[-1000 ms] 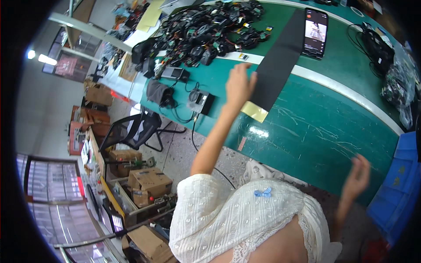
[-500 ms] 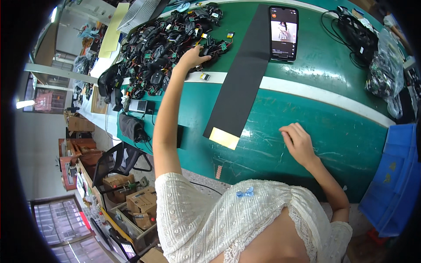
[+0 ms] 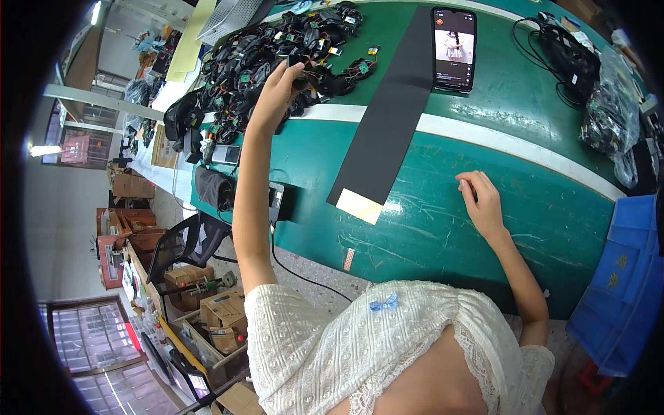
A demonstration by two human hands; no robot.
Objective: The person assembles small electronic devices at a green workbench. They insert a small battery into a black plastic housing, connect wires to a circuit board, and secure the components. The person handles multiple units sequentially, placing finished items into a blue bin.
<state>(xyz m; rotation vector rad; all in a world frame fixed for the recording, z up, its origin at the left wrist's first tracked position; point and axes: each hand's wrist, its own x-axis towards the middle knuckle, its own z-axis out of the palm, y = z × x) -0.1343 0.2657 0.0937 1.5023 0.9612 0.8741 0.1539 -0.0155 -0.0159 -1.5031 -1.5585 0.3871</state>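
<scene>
My left hand (image 3: 278, 88) reaches to the near edge of a heap of black plastic parts (image 3: 238, 76) with wires, green circuit boards and small batteries. Its thumb and fingers close around a small black part (image 3: 299, 81), partly hidden by the hand. Over the green tabletop on the right, my right hand (image 3: 482, 202) is loosely curled with nothing seen in it. Between the hands lies a long black strip (image 3: 384, 124) with a pale yellow piece (image 3: 358, 206) at its near end. A lit phone (image 3: 454, 52) rests beside the strip's far end.
A white strip (image 3: 498, 140) crosses the green table. Right of it lie a black cable bundle (image 3: 564, 62) and a clear plastic bag of parts (image 3: 609, 117). Blue bins (image 3: 612, 283) stand at the right. A dark pouch (image 3: 214, 188) and a small boxy device (image 3: 275, 200) sit left.
My left hand has drawn slightly left and closed on a black part. A small battery near the white strip no longer shows there. My right hand has shifted a little, its fingers more curled.
</scene>
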